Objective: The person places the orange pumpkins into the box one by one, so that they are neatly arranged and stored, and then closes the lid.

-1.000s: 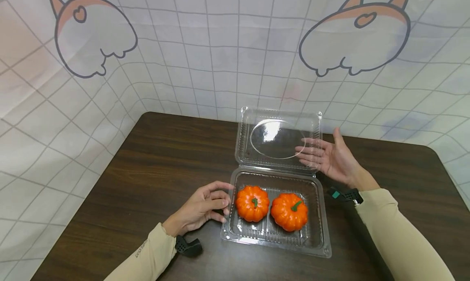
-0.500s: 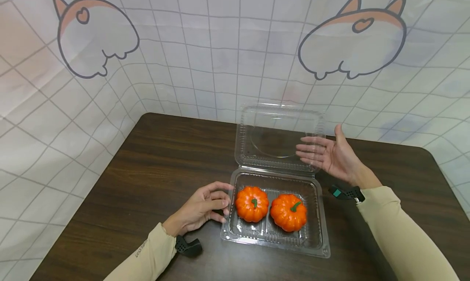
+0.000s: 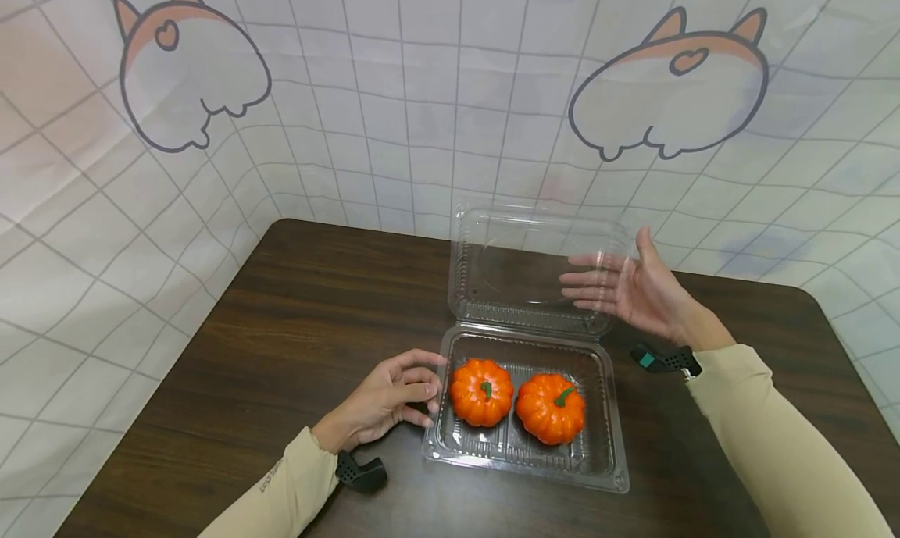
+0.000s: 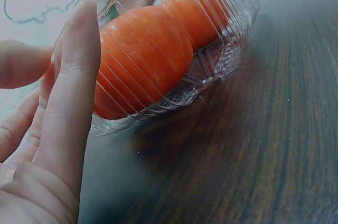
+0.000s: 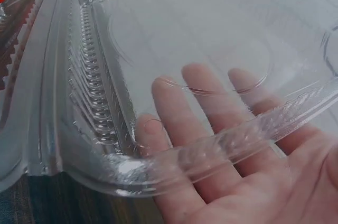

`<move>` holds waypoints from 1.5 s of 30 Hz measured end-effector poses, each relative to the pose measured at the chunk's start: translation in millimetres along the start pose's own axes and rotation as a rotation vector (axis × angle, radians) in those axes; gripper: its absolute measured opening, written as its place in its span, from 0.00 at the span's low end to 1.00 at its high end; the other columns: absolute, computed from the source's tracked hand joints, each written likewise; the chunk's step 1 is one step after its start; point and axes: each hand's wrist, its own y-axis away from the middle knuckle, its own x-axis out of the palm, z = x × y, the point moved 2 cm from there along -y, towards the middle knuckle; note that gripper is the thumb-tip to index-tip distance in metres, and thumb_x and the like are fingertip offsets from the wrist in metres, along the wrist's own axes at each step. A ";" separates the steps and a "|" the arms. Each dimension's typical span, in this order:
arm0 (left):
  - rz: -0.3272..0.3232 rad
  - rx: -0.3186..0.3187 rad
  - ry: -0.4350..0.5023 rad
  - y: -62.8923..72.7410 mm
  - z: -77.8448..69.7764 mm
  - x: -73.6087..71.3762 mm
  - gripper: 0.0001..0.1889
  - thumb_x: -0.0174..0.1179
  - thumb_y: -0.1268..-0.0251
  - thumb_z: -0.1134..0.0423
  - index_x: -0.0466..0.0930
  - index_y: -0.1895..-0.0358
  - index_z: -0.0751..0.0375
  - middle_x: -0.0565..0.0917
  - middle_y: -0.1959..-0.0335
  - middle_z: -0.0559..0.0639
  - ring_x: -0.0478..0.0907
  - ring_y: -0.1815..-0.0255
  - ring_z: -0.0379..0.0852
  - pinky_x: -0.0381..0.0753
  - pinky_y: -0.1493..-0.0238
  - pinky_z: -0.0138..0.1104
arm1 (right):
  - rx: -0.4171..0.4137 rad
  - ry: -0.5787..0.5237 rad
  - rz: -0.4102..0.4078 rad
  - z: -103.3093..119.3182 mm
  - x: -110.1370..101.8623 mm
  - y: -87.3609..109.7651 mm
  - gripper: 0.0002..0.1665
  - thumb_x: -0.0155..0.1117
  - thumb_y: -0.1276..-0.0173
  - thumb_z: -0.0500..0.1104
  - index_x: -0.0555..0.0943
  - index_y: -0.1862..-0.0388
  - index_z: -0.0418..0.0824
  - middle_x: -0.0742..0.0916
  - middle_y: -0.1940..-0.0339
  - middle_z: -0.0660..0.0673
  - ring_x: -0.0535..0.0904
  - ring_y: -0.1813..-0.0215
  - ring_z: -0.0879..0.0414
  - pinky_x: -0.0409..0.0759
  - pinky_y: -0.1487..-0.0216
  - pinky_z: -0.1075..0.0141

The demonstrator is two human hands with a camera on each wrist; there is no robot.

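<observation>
A clear plastic clamshell container point(image 3: 520, 468) lies on the table with its hinged lid point(image 3: 520, 304) tilted up at the back. Two orange toy-like pumpkins, a left pumpkin point(image 3: 481, 393) and a right pumpkin point(image 3: 550, 409), sit side by side in its base. At the base's left rim is my left hand point(image 3: 394, 393), its fingers relaxed against the outer wall; the left wrist view shows one straight finger point(image 4: 68, 92) along that wall. My right hand point(image 3: 643, 292) stands behind the lid's right side, palm facing it, straight fingers point(image 5: 179, 108) visible through the clear plastic.
The dark wooden table point(image 3: 309, 304) extends around the container. Behind and to the left hangs a white grid-patterned cloth point(image 3: 422, 93) with cartoon animal drawings, close to the table's back edge. Black wrist cameras sit on both wrists.
The lid has tilted more upright, and its bright reflection has gone. My right hand has risen slightly with it. The left hand, the base and the pumpkins stay nearly as they were.
</observation>
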 end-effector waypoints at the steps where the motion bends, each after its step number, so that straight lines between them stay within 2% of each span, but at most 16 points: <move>1: 0.000 -0.002 0.001 -0.1 0.4 0.0 0.23 0.65 0.29 0.69 0.71 0.34 0.58 0.82 0.61 0.46 0.85 0.67 0.40 0.92 0.66 0.32 | 0.008 0.008 0.006 0.8 1.0 -0.1 0.61 0.24 0.32 0.83 0.69 0.23 0.40 0.80 0.27 0.41 0.78 0.26 0.49 0.79 0.25 0.60; 5: 0.005 -0.002 0.004 -0.3 1.4 0.6 0.23 0.65 0.29 0.69 0.70 0.33 0.59 0.83 0.60 0.46 0.85 0.67 0.40 0.92 0.66 0.32 | 0.023 0.042 0.026 3.6 4.0 0.6 0.62 0.21 0.32 0.83 0.68 0.22 0.39 0.80 0.26 0.40 0.78 0.26 0.50 0.78 0.25 0.62; 11: 0.004 0.000 -0.002 0.0 2.1 2.3 0.23 0.64 0.28 0.68 0.71 0.34 0.58 0.83 0.61 0.46 0.85 0.67 0.40 0.92 0.66 0.32 | 0.043 0.082 0.038 8.1 7.7 2.4 0.64 0.18 0.31 0.82 0.61 0.19 0.34 0.81 0.27 0.41 0.79 0.27 0.50 0.78 0.25 0.63; 20: 0.016 0.012 -0.001 0.4 2.8 2.8 0.22 0.63 0.27 0.69 0.71 0.34 0.58 0.83 0.61 0.46 0.85 0.67 0.39 0.92 0.66 0.32 | 0.069 0.254 0.081 15.1 17.4 5.9 0.62 0.11 0.28 0.79 0.66 0.21 0.37 0.78 0.24 0.42 0.76 0.24 0.52 0.76 0.24 0.66; 28: 0.023 0.024 0.009 1.7 1.1 3.4 0.21 0.64 0.29 0.69 0.72 0.35 0.57 0.83 0.61 0.44 0.85 0.66 0.39 0.92 0.66 0.32 | 0.053 0.278 0.121 17.1 25.7 9.4 0.65 0.08 0.28 0.78 0.55 0.18 0.28 0.75 0.21 0.39 0.74 0.23 0.55 0.73 0.23 0.68; 36: 0.038 0.037 0.018 1.4 0.9 2.3 0.20 0.64 0.28 0.70 0.73 0.37 0.55 0.83 0.62 0.44 0.85 0.66 0.39 0.92 0.66 0.33 | -0.011 0.356 0.134 15.2 35.3 14.9 0.64 0.04 0.25 0.74 0.63 0.22 0.26 0.78 0.24 0.41 0.75 0.23 0.55 0.71 0.22 0.69; 45: 0.032 0.024 0.014 2.0 1.2 2.6 0.20 0.64 0.28 0.69 0.73 0.36 0.55 0.83 0.62 0.44 0.85 0.67 0.39 0.92 0.66 0.32 | -0.059 0.412 0.165 11.9 42.8 21.3 0.62 0.03 0.23 0.71 0.64 0.23 0.26 0.77 0.23 0.41 0.72 0.21 0.56 0.68 0.22 0.71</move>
